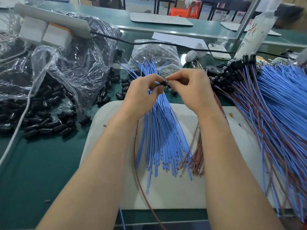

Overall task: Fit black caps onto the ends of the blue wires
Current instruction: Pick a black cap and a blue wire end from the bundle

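I see loose black caps (49,123) heaped on the desk (41,171). The left hand (142,95) pinches one black cap (163,84) above the blue wires (162,130). The right hand (191,90) pinches, seemingly, a wire end (166,78) against it.

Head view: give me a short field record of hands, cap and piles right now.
left hand: pinches small black plastic cap
right hand: pinches same cap from the other side
uncapped thin blue wires: fanned on white mat, under the hands
loose black caps: spilled from clear plastic bag, left
capped blue and brown wires: heaped right
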A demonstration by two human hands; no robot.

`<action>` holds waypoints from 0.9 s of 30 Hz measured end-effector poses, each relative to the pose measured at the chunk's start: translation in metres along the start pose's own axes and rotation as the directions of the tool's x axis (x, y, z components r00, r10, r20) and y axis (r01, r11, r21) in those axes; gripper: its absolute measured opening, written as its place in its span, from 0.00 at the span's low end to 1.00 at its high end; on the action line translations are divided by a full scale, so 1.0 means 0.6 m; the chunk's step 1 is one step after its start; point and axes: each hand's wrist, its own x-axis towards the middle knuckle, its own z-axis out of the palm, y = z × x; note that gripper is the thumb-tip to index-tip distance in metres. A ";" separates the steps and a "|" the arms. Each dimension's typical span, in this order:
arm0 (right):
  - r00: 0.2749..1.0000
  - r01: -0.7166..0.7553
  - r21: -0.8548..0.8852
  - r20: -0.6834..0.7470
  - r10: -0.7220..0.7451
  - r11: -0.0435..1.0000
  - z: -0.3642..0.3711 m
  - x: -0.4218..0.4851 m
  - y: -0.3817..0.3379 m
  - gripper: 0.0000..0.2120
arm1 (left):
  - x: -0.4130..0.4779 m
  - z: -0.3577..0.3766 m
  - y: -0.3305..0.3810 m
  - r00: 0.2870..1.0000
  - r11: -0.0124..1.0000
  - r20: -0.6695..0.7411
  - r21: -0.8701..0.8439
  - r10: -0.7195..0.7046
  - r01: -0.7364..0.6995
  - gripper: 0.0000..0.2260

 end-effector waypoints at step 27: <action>0.994 0.070 0.025 -0.080 -0.068 0.997 0.016 -0.008 -0.022 0.07 | 0.003 0.006 -0.005 0.993 0.925 -0.116 -0.376 0.007 -0.050 0.10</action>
